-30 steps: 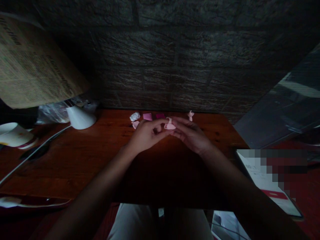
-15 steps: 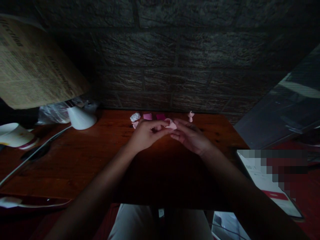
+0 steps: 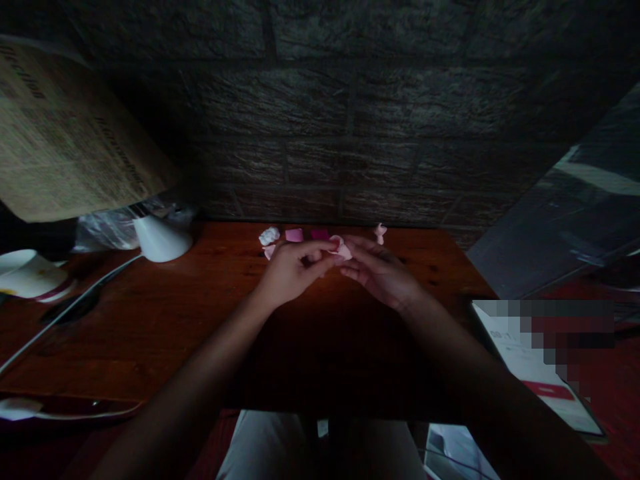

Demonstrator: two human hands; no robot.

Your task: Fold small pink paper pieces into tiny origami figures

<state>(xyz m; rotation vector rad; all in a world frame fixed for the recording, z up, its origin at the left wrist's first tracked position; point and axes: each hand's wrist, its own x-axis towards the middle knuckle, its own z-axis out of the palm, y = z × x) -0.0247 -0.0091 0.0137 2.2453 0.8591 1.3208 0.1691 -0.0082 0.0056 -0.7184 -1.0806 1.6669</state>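
Between my two hands is a small pale pink piece of modelling clay [image 3: 343, 249], curved like a thin shell. My left hand [image 3: 291, 272] pinches its left side with thumb and forefinger. The fingers of my right hand [image 3: 384, 272] close on the right side. Behind my left hand lie a crumpled white lump [image 3: 269, 235], a pink square piece [image 3: 295, 235] and a dark magenta piece [image 3: 320, 234]. Another pale pink bit [image 3: 269, 252] is partly hidden by that hand. A small shaped pale pink piece [image 3: 381, 233] stands beyond my right hand.
On the left of the wooden table [image 3: 200, 320] are a lamp with a white base [image 3: 163, 239] and printed shade [image 3: 75, 140], a paper cup [image 3: 33, 275] and a white cable [image 3: 75, 303]. A dark brick wall [image 3: 310, 100] rises behind. A lit tablet-like screen [image 3: 525, 360] lies at right.
The pink clay has turned and changed outline between my fingertips, now showing a more open curve. My right fingers have shifted slightly on it. The other pieces stay in place.
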